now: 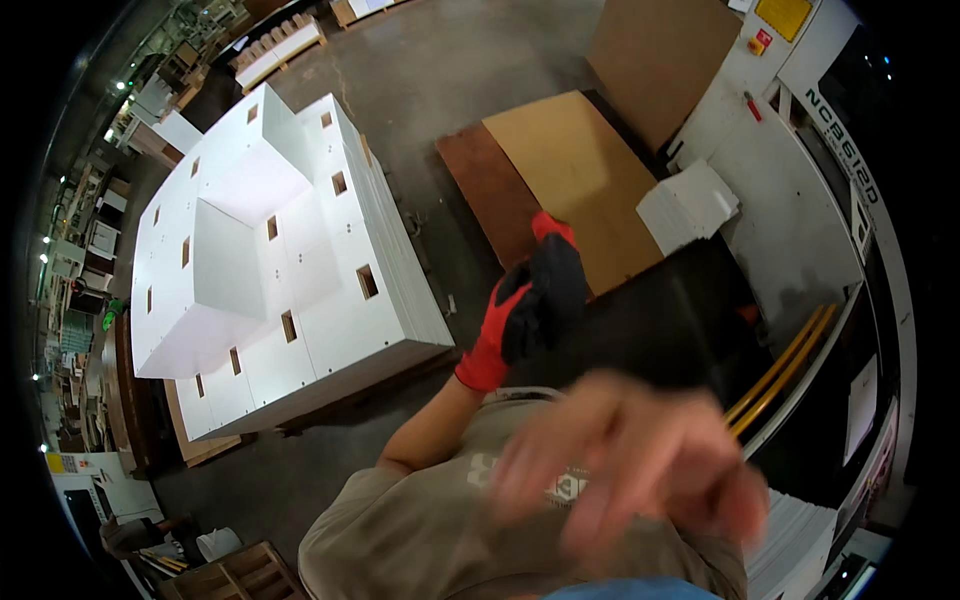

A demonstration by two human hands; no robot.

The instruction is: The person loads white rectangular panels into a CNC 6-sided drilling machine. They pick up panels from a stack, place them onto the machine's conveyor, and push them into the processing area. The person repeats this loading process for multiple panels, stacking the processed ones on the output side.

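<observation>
My left hand (508,318) wears a red glove with black-coated fingers and is raised in front of my body. Its fingers are closed on a second glove (560,265), black with a red end pointing away from me. My right hand (630,465) is bare and close to the camera, in front of my shirt. Motion smears its fingers, so I cannot make out whether they grip anything. Neither hand touches the panels around me.
Stacked white panels with rectangular cutouts (325,345) stand at left. Ahead lie brown and tan boards (560,165), with small white sheets (690,205) at their right edge. A white machine (790,180) with yellow rails (785,365) stands at right. White strips (795,545) are stacked at lower right.
</observation>
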